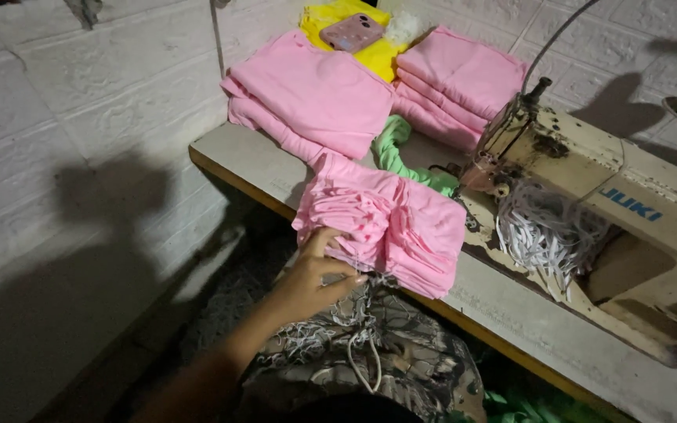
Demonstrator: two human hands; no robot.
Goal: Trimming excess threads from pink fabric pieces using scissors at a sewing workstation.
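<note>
My left hand (316, 272) reaches up from the lower left and grips the near edge of a gathered bundle of pink fabric (405, 223). The bundle hangs over the front edge of the sewing table (248, 160). My thumb lies on top of the folds and my fingers curl beneath them. The bundle's far end lies by the needle area of a cream sewing machine (589, 176). My right hand is out of sight.
Two stacks of folded pink cloth (315, 94) (452, 78) lie at the back of the table. A pink phone (352, 33) rests on yellow fabric (385, 56). A green strip (392, 149) and white elastic loops (546, 227) sit near the machine. A brick wall is at left, and my patterned lap (385, 364) is below.
</note>
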